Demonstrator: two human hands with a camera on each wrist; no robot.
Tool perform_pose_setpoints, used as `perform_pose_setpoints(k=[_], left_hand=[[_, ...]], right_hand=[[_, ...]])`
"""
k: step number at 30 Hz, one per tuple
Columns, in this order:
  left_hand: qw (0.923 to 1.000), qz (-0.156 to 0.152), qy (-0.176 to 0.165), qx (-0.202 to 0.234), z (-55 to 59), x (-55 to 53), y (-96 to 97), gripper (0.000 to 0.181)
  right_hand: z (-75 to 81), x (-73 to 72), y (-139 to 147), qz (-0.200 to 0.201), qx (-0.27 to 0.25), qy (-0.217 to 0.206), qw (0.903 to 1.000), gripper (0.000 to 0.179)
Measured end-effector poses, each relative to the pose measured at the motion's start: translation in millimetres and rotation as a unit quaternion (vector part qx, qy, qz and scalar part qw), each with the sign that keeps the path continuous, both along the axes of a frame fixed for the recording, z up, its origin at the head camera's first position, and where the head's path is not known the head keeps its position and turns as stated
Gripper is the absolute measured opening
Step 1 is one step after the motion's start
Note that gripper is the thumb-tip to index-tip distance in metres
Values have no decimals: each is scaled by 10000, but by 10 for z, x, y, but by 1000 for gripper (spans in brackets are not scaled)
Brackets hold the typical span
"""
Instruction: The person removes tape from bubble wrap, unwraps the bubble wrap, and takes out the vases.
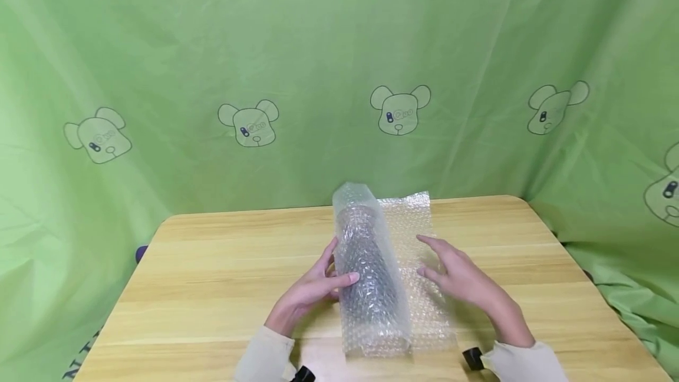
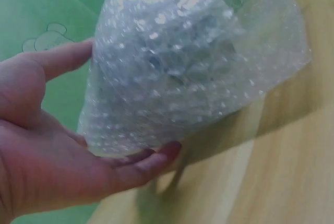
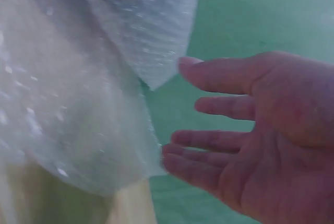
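A long bundle in bubble wrap [image 1: 368, 270] lies on the table, pointing away from me, with a darker shape inside that the wrap blurs. My left hand [image 1: 313, 290] grips its left side, the thumb on top and the other fingers low at its side. In the left wrist view those fingers [image 2: 141, 171] reach beneath the wrap's edge. A loose flap of bubble wrap [image 1: 414, 252] spreads out to the right of the bundle. Over that flap my right hand [image 1: 461, 273] holds nothing, its fingers extended. The right wrist view shows its fingertips close to the wrap's edge [image 3: 148, 145]; contact is unclear.
The wooden table [image 1: 228, 276] extends to both sides of the bundle. Behind it and around the sides hangs a green curtain [image 1: 318, 46] printed with bear heads. The bundle's far end lies at the table's back edge, near the curtain.
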State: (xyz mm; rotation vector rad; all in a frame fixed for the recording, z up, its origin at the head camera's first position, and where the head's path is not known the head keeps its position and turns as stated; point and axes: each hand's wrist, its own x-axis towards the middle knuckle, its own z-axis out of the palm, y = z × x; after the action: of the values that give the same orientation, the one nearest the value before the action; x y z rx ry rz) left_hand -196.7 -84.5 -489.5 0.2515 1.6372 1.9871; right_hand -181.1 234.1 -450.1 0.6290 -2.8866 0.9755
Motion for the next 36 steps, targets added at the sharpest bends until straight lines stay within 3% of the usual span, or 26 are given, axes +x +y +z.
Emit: perform_pose_setpoints(k=[9,12,15,21,24,27,30,36], left_hand=[[9990,-9,253,-368,108,89,-23,108],[9955,109,610,-715,169,132,-29,108],[9839,304,1203,-1284,263,167,-21,108],[9441,407,2259,-2364,453,264,92,102],[9240,430,2636,-2738,511,336,178,98],[9092,521,2829,-3011,524,393,263,98],[9041,587,2773,-3198,498,423,324,102],[9091,493,2545,-3261,450,428,336,106]], right_hand=[[-266,-19,-64,330,74,-555,9979,82],[-294,-33,-72,411,59,-624,9972,82],[-288,-54,-74,420,36,-641,9971,79],[-263,-83,-74,355,159,-586,9975,77],[-268,-81,-78,347,231,-581,9974,77],[-284,-80,-77,328,285,-614,9972,77],[-289,-71,-79,308,299,-688,9967,77],[-278,-48,-73,274,354,-794,9958,78]])
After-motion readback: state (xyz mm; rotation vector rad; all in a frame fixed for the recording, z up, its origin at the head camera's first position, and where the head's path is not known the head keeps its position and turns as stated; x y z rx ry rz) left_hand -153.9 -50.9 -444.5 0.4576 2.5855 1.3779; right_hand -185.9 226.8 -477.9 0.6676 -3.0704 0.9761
